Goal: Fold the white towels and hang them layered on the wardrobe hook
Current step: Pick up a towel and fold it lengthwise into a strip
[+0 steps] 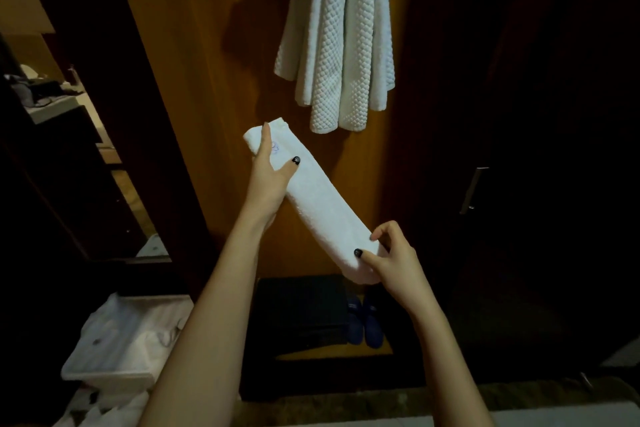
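A white towel point(318, 201), folded into a long narrow strip, stretches diagonally in the air between my hands, in front of the wooden wardrobe panel point(207, 80). My left hand point(268, 180) grips its upper left end, thumb across the top. My right hand point(391, 260) pinches the lower right end between thumb and fingers. Above, waffle-textured white towels point(337, 45) hang in layers from the top of the panel; the hook itself is hidden behind them.
A white basket point(121, 354) with white linen stands at the lower left on the floor. A black box point(304, 312) and dark blue slippers point(363, 322) sit at the wardrobe's base. A dark door with a metal handle point(472, 191) is on the right.
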Demonstrator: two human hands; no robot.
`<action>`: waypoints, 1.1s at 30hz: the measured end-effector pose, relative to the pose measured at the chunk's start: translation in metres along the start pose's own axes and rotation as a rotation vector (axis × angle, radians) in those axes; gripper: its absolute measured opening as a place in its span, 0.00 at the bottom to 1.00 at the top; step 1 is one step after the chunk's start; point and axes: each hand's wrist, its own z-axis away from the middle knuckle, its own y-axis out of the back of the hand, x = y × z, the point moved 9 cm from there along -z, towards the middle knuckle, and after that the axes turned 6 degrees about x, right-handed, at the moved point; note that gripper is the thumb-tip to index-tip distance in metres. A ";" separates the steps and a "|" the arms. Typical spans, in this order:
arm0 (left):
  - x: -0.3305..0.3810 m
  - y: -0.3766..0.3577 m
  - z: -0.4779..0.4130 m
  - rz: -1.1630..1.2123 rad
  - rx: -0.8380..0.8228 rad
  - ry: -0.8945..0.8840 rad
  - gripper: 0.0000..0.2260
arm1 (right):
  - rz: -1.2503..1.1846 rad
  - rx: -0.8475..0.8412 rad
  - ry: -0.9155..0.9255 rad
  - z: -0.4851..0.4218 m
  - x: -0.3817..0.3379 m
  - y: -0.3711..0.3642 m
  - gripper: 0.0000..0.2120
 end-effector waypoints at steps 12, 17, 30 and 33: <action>0.000 -0.007 -0.015 0.268 -0.047 0.034 0.34 | -0.550 -0.083 -0.192 0.006 0.024 0.011 0.14; 0.012 -0.017 -0.014 0.330 -0.123 0.015 0.34 | -0.668 -0.080 -0.303 0.005 0.036 0.001 0.12; 0.043 -0.012 -0.024 0.253 -0.176 -0.083 0.34 | -0.627 -0.265 -0.225 0.003 0.020 -0.017 0.21; 0.037 -0.005 -0.029 0.136 -0.125 -0.137 0.34 | -0.585 -0.232 -0.177 0.001 0.018 -0.009 0.25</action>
